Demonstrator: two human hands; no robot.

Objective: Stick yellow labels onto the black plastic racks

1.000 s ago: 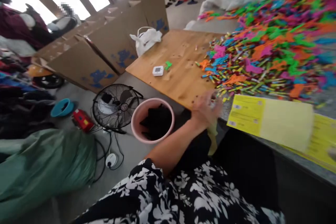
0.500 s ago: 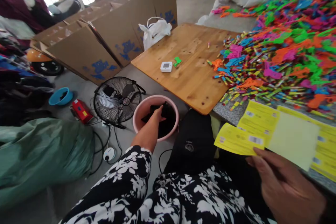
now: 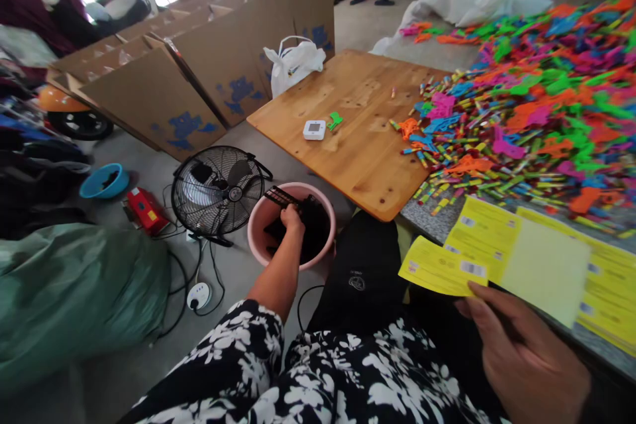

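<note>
My left hand (image 3: 292, 217) is closed on a black slotted plastic strip (image 3: 279, 197) over the pink tub (image 3: 254, 238). More dark pieces (image 3: 318, 225) lie inside the tub; their shape is hard to make out. At the lower right, my right hand (image 3: 521, 338) pinches a yellow printed label (image 3: 442, 267) with a barcode between thumb and fingers. Beyond it, yellow label sheets (image 3: 484, 230) and a pale blank sheet (image 3: 545, 269) rest on the grey stone surface.
A wooden board (image 3: 358, 165) carries a white digital timer (image 3: 315, 130) and a green toy piece (image 3: 334, 120). Colourful plastic toy guns (image 3: 561, 112) are heaped on the right. A black fan (image 3: 218, 192), cardboard boxes (image 3: 199, 86) and a green sack (image 3: 79, 298) stand to the left.
My left hand has risen from the dark pieces in the tub and now grips a black slotted strip. My right hand keeps its hold on the yellow label.
</note>
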